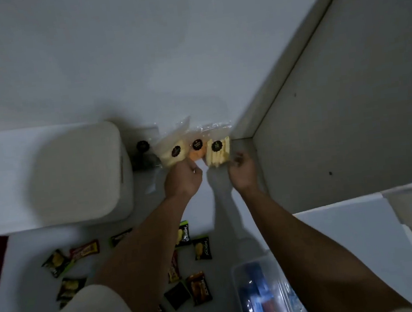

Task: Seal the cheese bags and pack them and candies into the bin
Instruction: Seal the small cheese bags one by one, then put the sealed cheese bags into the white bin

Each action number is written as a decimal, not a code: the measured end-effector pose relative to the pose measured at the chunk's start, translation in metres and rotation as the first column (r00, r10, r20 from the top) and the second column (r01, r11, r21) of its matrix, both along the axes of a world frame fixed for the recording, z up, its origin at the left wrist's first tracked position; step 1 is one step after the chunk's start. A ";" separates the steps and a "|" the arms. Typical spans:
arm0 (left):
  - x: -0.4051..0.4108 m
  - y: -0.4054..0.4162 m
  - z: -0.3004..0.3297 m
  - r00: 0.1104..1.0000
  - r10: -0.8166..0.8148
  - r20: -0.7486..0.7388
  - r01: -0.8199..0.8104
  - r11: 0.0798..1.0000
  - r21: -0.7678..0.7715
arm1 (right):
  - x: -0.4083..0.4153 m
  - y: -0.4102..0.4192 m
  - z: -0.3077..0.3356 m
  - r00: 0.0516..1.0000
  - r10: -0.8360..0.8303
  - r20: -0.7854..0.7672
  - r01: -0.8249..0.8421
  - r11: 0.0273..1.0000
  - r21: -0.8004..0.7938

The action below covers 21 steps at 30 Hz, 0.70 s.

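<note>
I am at the start of the sealing step, reaching both arms out over the white table (189, 62) to the three cheese bags, which sit in a row at the far side, close against the grey partition wall (346, 88).

My left hand (183, 177) has its fingers curled at the near edge of the pale cheese wedge bag (174, 154). It seems to pinch that edge, though I cannot tell how firmly. My right hand (244, 170) is half open, fingers loosely bent, just beside the near right corner of the cheese sticks bag (218, 153). I cannot tell whether it touches the plastic. Between those two lies the orange cheese bag (196, 150), which neither hand holds.

Each bag lies flat with its long axis running away from me, cheese at the near end and the clear, crumpled mouth pointing to the far side. So I judge the next move calls for drawing one bag toward me or turning it, then running the fingers along its mouth to press it shut.

The wrapped candies (125, 265) lie scattered on the table near me, mostly under my left forearm, none packed yet. A clear plastic bin (263, 295) stands near my right forearm, with dark things inside that are too blurred to name. A white lidded container (47, 173) stands to the left.
</note>
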State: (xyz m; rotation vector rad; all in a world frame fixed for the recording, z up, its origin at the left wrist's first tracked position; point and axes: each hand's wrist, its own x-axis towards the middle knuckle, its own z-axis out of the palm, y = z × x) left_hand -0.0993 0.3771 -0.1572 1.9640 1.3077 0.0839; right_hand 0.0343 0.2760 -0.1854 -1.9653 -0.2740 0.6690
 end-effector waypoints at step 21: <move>-0.338 0.159 0.093 0.902 0.404 -0.153 -0.320 0.863 0.391 | -0.228 0.112 0.127 0.904 0.406 -0.136 -0.415 0.909 -0.043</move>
